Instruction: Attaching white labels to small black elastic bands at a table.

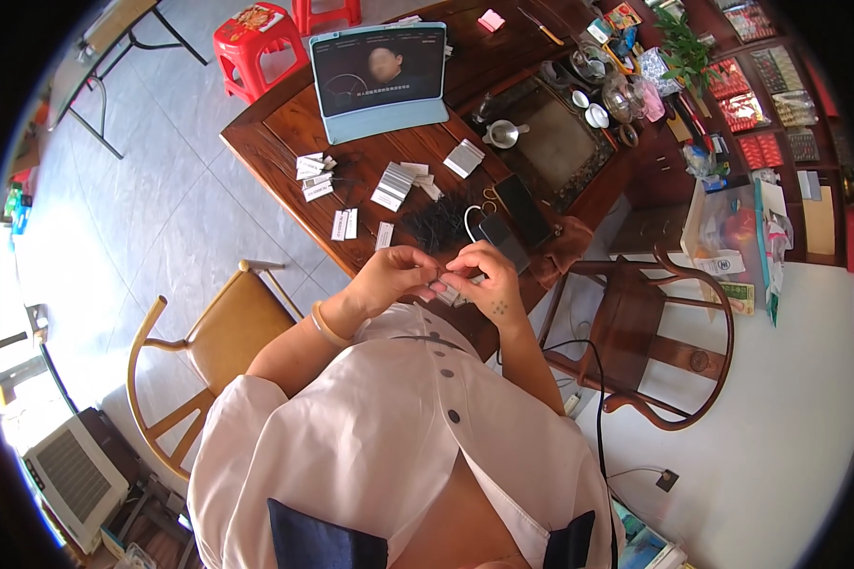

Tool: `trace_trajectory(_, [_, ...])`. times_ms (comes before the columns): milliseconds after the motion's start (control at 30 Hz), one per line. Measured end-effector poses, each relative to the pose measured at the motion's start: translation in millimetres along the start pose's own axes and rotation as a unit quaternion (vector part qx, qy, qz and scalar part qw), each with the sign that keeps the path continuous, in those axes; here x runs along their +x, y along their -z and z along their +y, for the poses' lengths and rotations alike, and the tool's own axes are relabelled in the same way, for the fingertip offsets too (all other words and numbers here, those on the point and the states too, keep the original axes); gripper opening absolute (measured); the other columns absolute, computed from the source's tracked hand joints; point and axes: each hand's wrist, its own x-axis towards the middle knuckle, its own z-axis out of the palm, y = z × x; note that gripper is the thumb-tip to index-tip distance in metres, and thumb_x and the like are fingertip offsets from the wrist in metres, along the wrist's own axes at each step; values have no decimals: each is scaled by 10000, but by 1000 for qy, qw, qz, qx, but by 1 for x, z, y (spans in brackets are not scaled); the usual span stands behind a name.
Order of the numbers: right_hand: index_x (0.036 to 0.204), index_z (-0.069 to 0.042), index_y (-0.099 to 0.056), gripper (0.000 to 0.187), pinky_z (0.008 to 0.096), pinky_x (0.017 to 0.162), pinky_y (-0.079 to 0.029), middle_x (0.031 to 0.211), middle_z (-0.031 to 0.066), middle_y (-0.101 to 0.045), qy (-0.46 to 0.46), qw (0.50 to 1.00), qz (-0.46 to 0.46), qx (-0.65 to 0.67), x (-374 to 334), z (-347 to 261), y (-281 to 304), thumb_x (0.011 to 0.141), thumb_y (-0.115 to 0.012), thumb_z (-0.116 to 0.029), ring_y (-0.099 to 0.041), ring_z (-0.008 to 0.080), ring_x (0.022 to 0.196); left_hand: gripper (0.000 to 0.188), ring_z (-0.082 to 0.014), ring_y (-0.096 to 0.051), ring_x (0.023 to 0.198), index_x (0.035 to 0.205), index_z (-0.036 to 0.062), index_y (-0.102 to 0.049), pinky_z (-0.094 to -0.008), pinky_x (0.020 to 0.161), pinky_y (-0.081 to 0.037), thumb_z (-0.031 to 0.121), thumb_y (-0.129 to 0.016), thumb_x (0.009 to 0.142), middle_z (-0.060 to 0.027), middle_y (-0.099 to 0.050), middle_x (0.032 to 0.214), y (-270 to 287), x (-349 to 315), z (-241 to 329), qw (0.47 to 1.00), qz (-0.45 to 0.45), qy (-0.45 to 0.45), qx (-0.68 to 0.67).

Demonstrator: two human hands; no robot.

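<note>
Fine fingerwork apparently being done near black strands (435, 224); left hand (396, 275), right hand (487, 280) pinched closed, anything gripped indiscernible; steady fingertip control seemingly called for.

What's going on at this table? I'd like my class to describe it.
A person sits or stands at a wooden table, the left hand and right hand brought together, fingertips close as if pinching something too small to make out. Just beyond them lies a tangled pile of black strands, with grey-and-white cards scattered around it. Farther back, a tablet in a light-blue cover stands propped up, its screen lit.
</note>
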Motion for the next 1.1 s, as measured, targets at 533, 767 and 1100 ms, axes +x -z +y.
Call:
trace_trajectory(533, [867,-12,-647,113,232,581,-470,849,58,-599,-9,997,72,11,4,1,-17,769,-689,24,-589,116,695,121,-217,-641,890,976,-32,-580,-312,805,-548,68,-552,914,-119,-624,973,1,10,-8,985,24,-12,-171])
trace_trajectory(767, [908,12,-619,79,187,649,-420,905,32,-557,-45,991,109,62,3,16,-12,834,-631,36,-530,64,743,205,-219,-642,884,1068,-65,-578,-314,792,-539,53,-549,902,-136,-625,1005,3,9,-8,989,28,13,-142])
trace_trajectory(1100, [876,-22,-607,59,208,605,-455,847,31,-573,-77,986,131,68,-1,17,-16,833,-647,-24,-560,86,695,205,-132,-624,789,1020,-25,-632,-254,704,-518,128,-626,884,-59,-646,918,3,11,-14,998,53,-22,15])
